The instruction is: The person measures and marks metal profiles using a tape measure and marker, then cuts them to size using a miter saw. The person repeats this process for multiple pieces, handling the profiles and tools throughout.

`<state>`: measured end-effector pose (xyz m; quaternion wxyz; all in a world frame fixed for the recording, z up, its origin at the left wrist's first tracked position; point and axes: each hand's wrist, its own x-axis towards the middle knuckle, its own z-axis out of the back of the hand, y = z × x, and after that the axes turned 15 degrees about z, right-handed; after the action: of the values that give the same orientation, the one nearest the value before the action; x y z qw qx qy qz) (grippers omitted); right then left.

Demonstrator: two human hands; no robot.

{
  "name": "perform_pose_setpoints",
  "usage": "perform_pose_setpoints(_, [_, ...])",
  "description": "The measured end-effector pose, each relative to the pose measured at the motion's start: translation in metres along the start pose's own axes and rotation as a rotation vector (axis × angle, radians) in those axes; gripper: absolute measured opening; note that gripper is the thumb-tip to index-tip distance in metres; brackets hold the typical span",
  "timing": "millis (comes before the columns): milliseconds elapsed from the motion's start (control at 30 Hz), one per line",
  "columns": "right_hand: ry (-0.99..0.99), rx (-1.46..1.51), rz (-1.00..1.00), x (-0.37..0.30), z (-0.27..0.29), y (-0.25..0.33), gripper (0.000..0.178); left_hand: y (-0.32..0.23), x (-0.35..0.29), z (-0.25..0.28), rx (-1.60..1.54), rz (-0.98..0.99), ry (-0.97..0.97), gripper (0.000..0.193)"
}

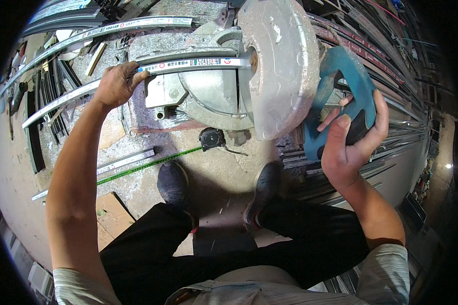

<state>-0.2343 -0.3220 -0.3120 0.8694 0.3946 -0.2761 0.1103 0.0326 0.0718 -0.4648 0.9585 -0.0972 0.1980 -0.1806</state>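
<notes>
With my left hand [118, 84] I grip a long metal profile strip [201, 64] that carries a printed film. The strip lies across the bed of a miter saw [208, 99], and its right end reaches the blade guard. A dusty, pale blade guard [285, 76] hides most of the blade. My right hand [353, 137] is wrapped round the saw's blue handle [361, 84], thumb on the near side and fingers through the loop. Whether a trigger is pressed I cannot tell.
A black tape measure [212, 139] lies before the saw, its green blade [147, 165] drawn out leftward beside a short profile piece [124, 161]. Dark profiles [361, 155] are heaped on the right. Cardboard [112, 216] lies near my left leg; my shoes [173, 183] flank the saw's front.
</notes>
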Motion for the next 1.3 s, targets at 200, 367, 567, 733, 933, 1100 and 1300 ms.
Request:
perform_pose_setpoints(200, [0.008, -0.014, 0.023, -0.008, -0.001, -0.004, 0.072, 0.003, 0.003, 0.0, -0.019, -0.02, -0.001, 0.063])
perform_pose_setpoints(367, [0.04, -0.005, 0.044, -0.02, -0.001, -0.008, 0.073, 0.002, 0.0, -0.003, -0.074, -0.024, -0.049, 0.063])
perform_pose_setpoints(567, [0.095, -0.078, 0.102, -0.034, 0.0, -0.013, 0.076, -0.002, 0.0, 0.002, -0.063, 0.0, 0.01, 0.066])
perform_pose_setpoints(733, [0.161, -0.087, 0.123, -0.054, -0.002, -0.017, 0.079, -0.001, 0.001, 0.006, -0.021, 0.002, 0.03, 0.066])
perform_pose_setpoints(933, [0.127, -0.053, 0.073, -0.062, -0.001, -0.023, 0.081, 0.004, 0.006, -0.003, -0.01, 0.049, 0.052, 0.075])
perform_pose_setpoints(1100, [0.107, -0.177, -0.028, 0.016, 0.022, 0.001, 0.071, 0.006, 0.007, -0.004, -0.043, 0.01, 0.017, 0.086])
perform_pose_setpoints(1300, [0.255, -0.208, -0.148, 0.118, 0.075, -0.031, 0.052, 0.012, 0.0, 0.007, 0.009, 0.026, 0.129, 0.087])
